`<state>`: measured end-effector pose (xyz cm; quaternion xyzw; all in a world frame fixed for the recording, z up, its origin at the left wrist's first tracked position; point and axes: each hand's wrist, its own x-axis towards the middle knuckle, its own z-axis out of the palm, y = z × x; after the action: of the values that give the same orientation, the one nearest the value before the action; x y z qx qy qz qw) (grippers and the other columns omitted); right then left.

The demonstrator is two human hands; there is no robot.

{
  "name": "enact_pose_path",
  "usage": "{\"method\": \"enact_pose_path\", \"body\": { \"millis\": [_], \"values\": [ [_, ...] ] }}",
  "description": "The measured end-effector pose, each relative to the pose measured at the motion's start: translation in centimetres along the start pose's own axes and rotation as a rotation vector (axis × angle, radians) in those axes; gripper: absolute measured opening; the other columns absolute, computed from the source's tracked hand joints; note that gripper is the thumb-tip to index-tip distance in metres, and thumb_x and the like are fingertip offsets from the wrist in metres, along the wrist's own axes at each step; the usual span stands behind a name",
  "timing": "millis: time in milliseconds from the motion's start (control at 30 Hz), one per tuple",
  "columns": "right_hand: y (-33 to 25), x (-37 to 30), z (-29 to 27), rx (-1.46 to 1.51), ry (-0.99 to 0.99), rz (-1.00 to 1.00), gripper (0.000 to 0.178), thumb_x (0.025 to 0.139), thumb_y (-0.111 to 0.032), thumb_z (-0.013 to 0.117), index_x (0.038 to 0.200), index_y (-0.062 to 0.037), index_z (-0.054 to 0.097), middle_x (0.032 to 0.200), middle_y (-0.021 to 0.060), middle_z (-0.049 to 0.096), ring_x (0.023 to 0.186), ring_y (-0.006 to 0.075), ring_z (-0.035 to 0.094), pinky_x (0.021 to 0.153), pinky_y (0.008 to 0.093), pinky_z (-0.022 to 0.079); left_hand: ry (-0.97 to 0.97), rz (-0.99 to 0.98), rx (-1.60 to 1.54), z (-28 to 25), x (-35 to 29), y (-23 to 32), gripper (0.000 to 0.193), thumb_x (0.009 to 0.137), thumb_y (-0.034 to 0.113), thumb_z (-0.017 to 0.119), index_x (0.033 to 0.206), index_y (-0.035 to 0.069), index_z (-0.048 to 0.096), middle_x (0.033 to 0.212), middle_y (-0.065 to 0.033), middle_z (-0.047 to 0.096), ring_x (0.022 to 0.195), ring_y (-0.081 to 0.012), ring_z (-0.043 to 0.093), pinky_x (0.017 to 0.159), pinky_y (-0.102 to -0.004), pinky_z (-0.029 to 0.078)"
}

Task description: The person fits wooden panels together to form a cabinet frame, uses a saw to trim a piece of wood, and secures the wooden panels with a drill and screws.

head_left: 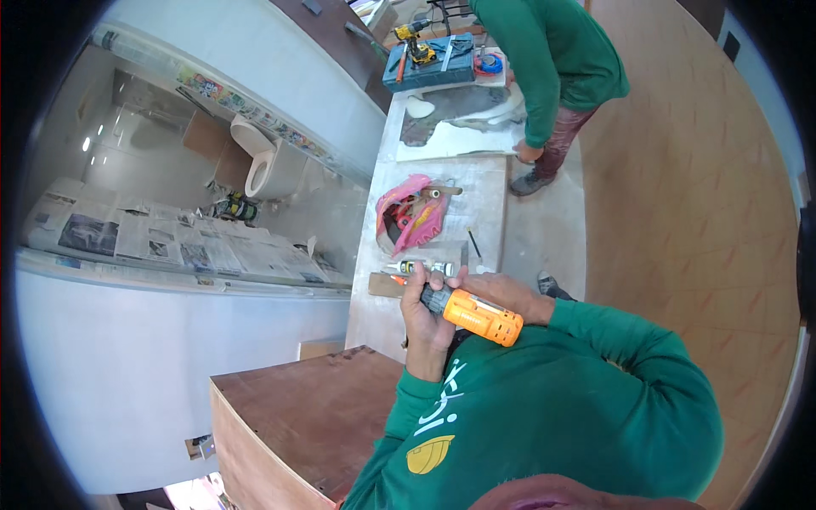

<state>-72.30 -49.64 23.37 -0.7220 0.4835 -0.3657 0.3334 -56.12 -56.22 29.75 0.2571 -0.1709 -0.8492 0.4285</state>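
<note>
An orange power drill (483, 317) with a dark grey front end is held close to my chest. My left hand (427, 327) is closed round the drill's front end, thumb and fingers pointing up. From the right, my right hand (501, 291) reaches behind the drill, its fingertips closed together near the drill's front end. What those fingertips pinch, if anything, is hidden. Just beyond my hands, on the worktable (484, 204), lie a white tube (425, 267) and a small brown block (386, 285). A thin dark stick (474, 244) lies a little farther off.
A pink bag (413, 217) of tools lies on the table. Past it, a person in green (561, 68) works at a white-smeared grey panel (459, 115). A yellow drill (414, 42) rests on a blue case (429, 64). A brown wooden box (306, 408) stands at my left.
</note>
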Motion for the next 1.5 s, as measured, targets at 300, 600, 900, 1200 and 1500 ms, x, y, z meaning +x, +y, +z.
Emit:
{"method": "enact_pose_path", "body": {
  "millis": [300, 600, 900, 1200, 1500],
  "values": [
    [-0.8, -0.5, -1.4, -0.199, -0.026, -0.019, 0.026, 0.093, -0.026, 0.063, 0.11, -0.0072, 0.055, 0.098, 0.0152, 0.067, 0.088, 0.0402, 0.068, 0.078, 0.0518, 0.054, 0.095, 0.012, -0.002, -0.5, -0.1, -1.0, 0.024, 0.101, 0.025, 0.068, 0.083, 0.014, 0.056, 0.071, 0.0, 0.056, 0.067, -0.0181, 0.058, 0.098, -0.0439, 0.051],
    [-1.0, -0.6, -1.6, -0.166, 0.017, -0.063, 0.023, 0.092, -0.024, 0.063, 0.104, -0.0067, 0.055, 0.097, 0.0148, 0.066, 0.086, 0.0414, 0.067, 0.077, 0.0527, 0.052, 0.152, 0.042, 0.077, 0.6, -0.4, -0.8, 0.023, 0.098, 0.02, 0.07, 0.082, 0.013, 0.055, 0.072, -0.0008, 0.053, 0.066, -0.0175, 0.056, 0.089, -0.0411, 0.053],
    [-1.4, -0.5, -1.9, -0.171, 0.03, -0.095, 0.025, 0.092, -0.024, 0.063, 0.107, -0.0053, 0.055, 0.097, 0.015, 0.067, 0.087, 0.0399, 0.068, 0.077, 0.0528, 0.052, 0.139, 0.036, 0.086, 0.3, -0.2, -1.0, 0.023, 0.097, 0.018, 0.07, 0.081, 0.013, 0.053, 0.071, 0.0003, 0.052, 0.065, -0.0164, 0.056, 0.086, -0.0401, 0.053],
    [-1.1, -0.2, -1.7, -0.228, 0.005, -0.067, 0.024, 0.091, -0.023, 0.063, 0.104, -0.0051, 0.054, 0.096, 0.0149, 0.066, 0.09, 0.0387, 0.066, 0.077, 0.0506, 0.05, 0.137, 0.0, 0.04, -0.8, 0.4, -0.9, 0.021, 0.094, 0.014, 0.072, 0.082, 0.015, 0.055, 0.072, -0.0008, 0.053, 0.064, -0.0188, 0.057, 0.092, -0.0431, 0.052],
    [-1.0, 0.2, -1.6, -0.247, 0.007, -0.051, 0.025, 0.09, -0.023, 0.064, 0.106, -0.0061, 0.055, 0.101, 0.0138, 0.065, 0.095, 0.0371, 0.066, 0.083, 0.0503, 0.049, 0.127, 0.025, 0.08, 0.0, 0.7, -0.4, 0.021, 0.095, 0.016, 0.07, 0.081, 0.012, 0.055, 0.071, 0.0004, 0.054, 0.064, -0.0159, 0.057, 0.08, -0.0391, 0.053]
  ]
}}
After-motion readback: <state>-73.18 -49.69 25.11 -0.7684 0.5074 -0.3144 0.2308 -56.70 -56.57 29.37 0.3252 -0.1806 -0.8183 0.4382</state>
